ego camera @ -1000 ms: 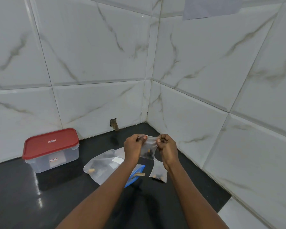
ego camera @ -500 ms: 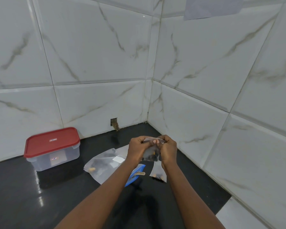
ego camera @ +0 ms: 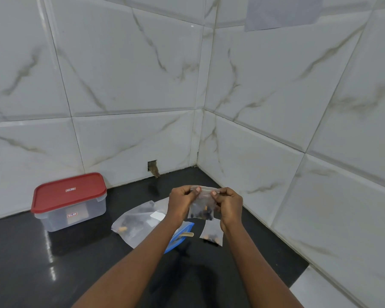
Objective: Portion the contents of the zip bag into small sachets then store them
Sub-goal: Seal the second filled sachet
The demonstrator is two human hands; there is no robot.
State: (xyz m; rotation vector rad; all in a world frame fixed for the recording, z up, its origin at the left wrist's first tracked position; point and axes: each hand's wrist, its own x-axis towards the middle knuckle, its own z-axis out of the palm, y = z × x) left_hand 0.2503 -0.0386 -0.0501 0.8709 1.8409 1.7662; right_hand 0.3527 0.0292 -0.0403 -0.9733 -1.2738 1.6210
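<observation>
A small clear sachet with dark pieces inside hangs in the air above the black counter. My left hand and my right hand pinch its top strip from either side, thumbs on the front. Below it a second filled sachet lies flat on the counter. The large clear zip bag lies to the left of my forearm, with dark contents and a white label. A blue object with a wooden stick sits partly under my left arm.
A clear plastic box with a red lid stands at the left against the tiled wall. Marble-patterned tile walls meet in a corner behind the hands. The black counter ends at the lower right, where a white surface begins.
My hands came close together on the sachet's top half a second ago and have spread apart again along its top strip. The sachet hangs lower and more visible now.
</observation>
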